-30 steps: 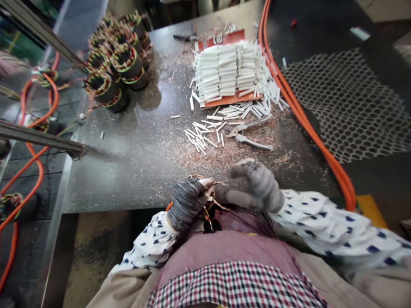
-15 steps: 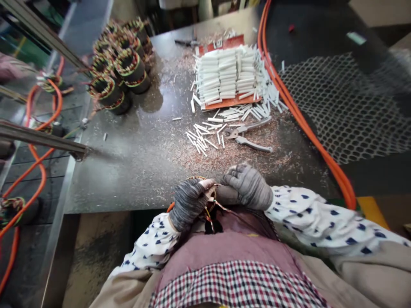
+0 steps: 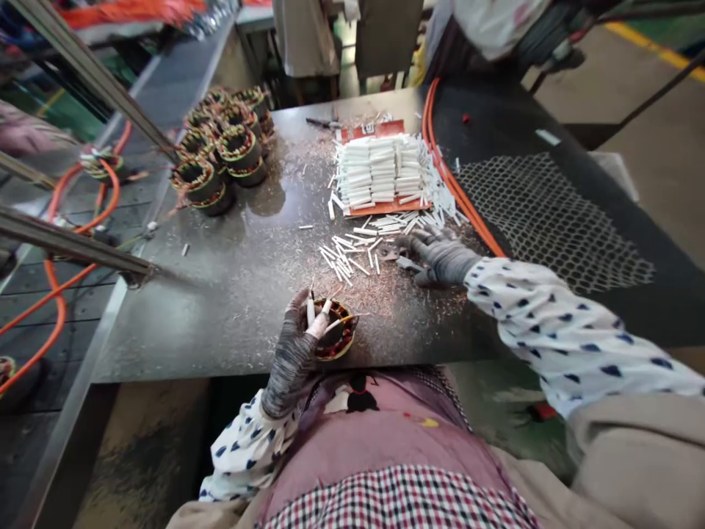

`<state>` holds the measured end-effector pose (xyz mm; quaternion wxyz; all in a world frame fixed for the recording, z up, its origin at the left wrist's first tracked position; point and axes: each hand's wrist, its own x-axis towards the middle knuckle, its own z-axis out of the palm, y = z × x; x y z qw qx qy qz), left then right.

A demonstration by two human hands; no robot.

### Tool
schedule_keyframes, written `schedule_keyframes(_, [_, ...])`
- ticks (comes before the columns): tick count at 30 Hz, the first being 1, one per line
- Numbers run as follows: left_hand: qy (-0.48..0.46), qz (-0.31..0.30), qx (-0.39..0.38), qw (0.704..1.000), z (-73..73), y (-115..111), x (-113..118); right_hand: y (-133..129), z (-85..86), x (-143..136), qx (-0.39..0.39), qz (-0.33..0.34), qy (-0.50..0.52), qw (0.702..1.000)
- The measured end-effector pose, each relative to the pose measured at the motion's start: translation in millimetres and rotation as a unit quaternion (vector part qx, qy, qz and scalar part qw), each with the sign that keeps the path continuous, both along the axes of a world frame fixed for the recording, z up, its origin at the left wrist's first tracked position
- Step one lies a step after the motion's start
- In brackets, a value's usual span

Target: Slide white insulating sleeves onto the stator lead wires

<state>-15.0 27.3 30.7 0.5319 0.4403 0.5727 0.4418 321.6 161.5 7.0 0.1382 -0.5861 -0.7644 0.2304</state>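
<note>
My left hand (image 3: 294, 349), in a grey striped glove with bare fingertips, holds a round wire-wound motor stator (image 3: 342, 339) at the table's near edge. Its thumb lies over the stator's rim. White sleeves (image 3: 326, 308) cover some of the lead wires that stick up from the stator. Farther right, my gloved right hand (image 3: 440, 257) is closed around the handles of metal cutting pliers (image 3: 392, 253), which lie on the table. The handles are mostly hidden under its fingers. Loose white sleeves (image 3: 344, 261) lie just left of the pliers' jaws.
Stacked white sleeves (image 3: 374, 173) sit on an orange sheet. Several wound stators (image 3: 201, 184) stand at the back left. Orange hoses (image 3: 463, 195) and plastic mesh (image 3: 551, 220) lie to the right. Copper scraps (image 3: 380, 290) litter the table (image 3: 181, 316). A metal post (image 3: 71, 239) stands left.
My hands were together on the stator's wires by the apron. Now my right hand has moved forward to the pliers, and my left has brought the stator onto the table edge. The view tilted up.
</note>
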Motion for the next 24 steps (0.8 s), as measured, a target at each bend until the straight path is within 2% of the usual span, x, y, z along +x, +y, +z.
schedule_keyframes(2, [0.05,-0.015,0.042,0.998,-6.7,-7,-7,9,-2.8,3,-0.009,-0.005,-0.056,0.998])
schedule_keyframes(4, [0.172,-0.008,0.132,0.976,-9.4,-14,-14,-3,-6.8,-4,0.02,-0.024,-0.016,0.999])
schedule_keyframes(7, [0.354,0.002,0.279,0.893,-3.6,-14,-14,-54,-12.7,-31,0.046,-0.061,0.14,0.987])
schedule_keyframes(8, [0.387,-0.021,0.308,0.869,-0.1,-11,-9,-76,-13.2,-43,0.025,-0.087,0.239,0.967])
schedule_keyframes(10, [0.436,-0.104,0.327,0.832,6.4,-2,3,-119,-10.1,-69,-0.043,-0.172,0.424,0.888])
schedule_keyframes(12, [0.486,-0.191,0.312,0.794,10.0,8,16,-155,-2.1,-90,-0.14,-0.221,0.483,0.836])
schedule_keyframes(14, [0.518,-0.234,0.288,0.77,9.5,15,25,-180,8.1,-101,-0.221,-0.22,0.5,0.808])
schedule_keyframes(17, [0.507,-0.199,0.282,0.79,3.5,16,28,-197,19.4,-104,-0.29,-0.159,0.536,0.776])
schedule_keyframes(20, [0.473,-0.152,0.294,0.816,-3.4,13,27,-195,19.4,-104,-0.311,-0.113,0.559,0.76])
schedule_keyframes(22, [0.46,-0.145,0.298,0.824,-6.7,11,27,-187,12.2,-108,-0.284,-0.091,0.56,0.773])
schedule_keyframes(24, [0.454,-0.143,0.295,0.828,-9.0,8,28,-176,-0.1,-113,-0.223,-0.079,0.538,0.809])
